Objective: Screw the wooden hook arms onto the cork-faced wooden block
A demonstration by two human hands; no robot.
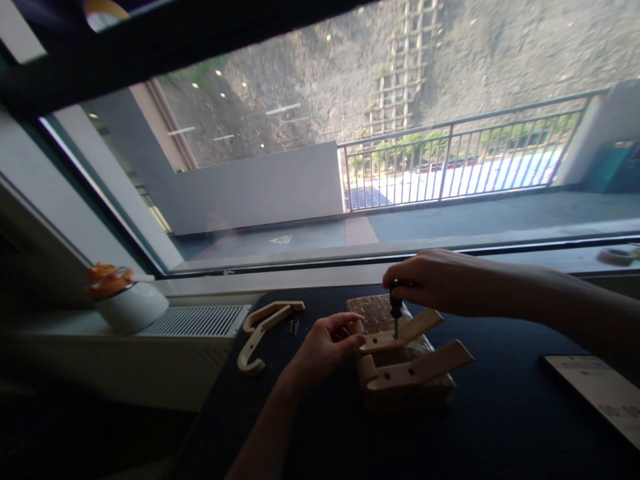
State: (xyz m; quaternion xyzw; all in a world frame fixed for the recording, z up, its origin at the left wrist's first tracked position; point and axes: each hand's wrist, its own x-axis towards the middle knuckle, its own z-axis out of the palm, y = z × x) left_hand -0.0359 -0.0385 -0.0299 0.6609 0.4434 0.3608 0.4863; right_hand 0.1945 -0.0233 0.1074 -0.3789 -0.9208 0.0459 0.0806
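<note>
My right hand (pixel 425 283) is closed around the black handle of a screwdriver (pixel 395 305), which stands upright. Its tip meets a hole in a wooden hook (pixel 384 340) lying on a brown block wrapped in clear plastic (pixel 367 305). At that hook's curled end, my left hand (pixel 333 340) pinches the wood between thumb and fingers. Nearer to me, a second wooden hook (pixel 420 370) with two dark holes rests on the same block. Two more wooden hooks (pixel 255 347) lie on the dark table to the left, with several small screws (pixel 293 327) beside them.
The dark table (pixel 320 440) reaches a window sill. A phone (pixel 595 393) lies at the right, and a roll of tape (pixel 616 256) sits on the sill. At the left, a white jug with an orange lid (pixel 131 307) stands by a vent grille (pixel 195 321).
</note>
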